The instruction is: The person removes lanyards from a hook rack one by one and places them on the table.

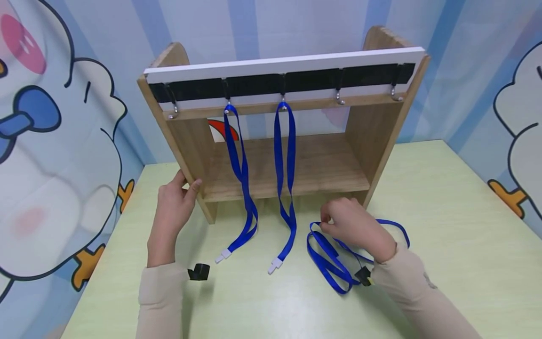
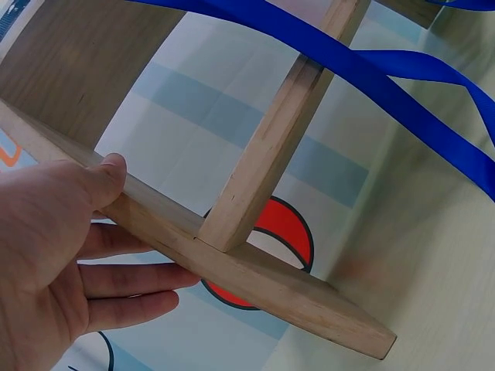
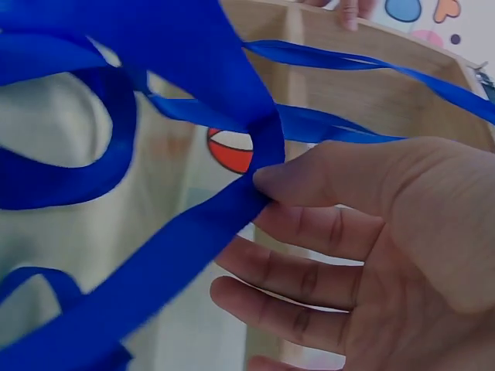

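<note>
On the bench (image 1: 449, 226), the wooden rack (image 1: 374, 134) is gripped at its left side panel by the left hand (image 1: 175, 205), thumb over the front edge; should that grip be eased, the frame could be skewed by any tug. Over to the loose blue lanyard (image 3: 170, 251), found just in front of the rack's right end: a tangle could be drawn tight if it were lifted by one bend alone. Right there it is pinched, between thumb and forefinger of the right hand (image 1: 353, 225)! A snag is threatened by the black wrist piece (image 1: 363, 276), close beside the loops. And the two hanging lanyards (image 1: 278, 155) could be brushed off their small metal hooks by a careless pass. The strap itself: flat, smooth, deep blue, slackly looped, folded sharply at the fingertips. Its clip cannot be made out.
</note>
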Action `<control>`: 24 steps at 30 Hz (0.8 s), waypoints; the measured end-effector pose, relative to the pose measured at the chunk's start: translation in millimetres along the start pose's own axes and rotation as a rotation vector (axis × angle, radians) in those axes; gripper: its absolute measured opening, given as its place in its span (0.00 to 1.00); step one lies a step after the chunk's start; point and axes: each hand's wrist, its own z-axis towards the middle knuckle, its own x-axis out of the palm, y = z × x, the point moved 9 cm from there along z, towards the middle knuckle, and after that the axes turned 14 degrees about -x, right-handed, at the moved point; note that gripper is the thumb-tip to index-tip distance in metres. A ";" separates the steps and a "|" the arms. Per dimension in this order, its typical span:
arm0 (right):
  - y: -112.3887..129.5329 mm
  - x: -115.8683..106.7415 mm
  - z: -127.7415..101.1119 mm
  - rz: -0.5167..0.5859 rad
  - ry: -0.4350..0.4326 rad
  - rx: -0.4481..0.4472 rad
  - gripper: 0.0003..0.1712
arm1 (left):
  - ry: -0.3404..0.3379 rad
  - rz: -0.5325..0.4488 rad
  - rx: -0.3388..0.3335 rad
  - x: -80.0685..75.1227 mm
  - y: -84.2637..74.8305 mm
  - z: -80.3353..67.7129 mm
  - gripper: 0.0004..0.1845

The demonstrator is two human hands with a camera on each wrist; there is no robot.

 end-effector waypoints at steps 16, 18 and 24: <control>-8.8 23.7 7.0 -0.032 0.020 -0.026 0.10 | 0.000 -0.002 -0.007 0.4 1.8 1.3 0.26; -7.8 25.0 7.8 -0.043 0.022 -0.038 0.10 | -0.002 -0.002 -0.005 0.1 1.5 1.5 0.26; -9.6 32.6 8.7 -0.056 0.046 -0.045 0.08 | 0.006 0.002 -0.020 0.5 2.8 0.9 0.26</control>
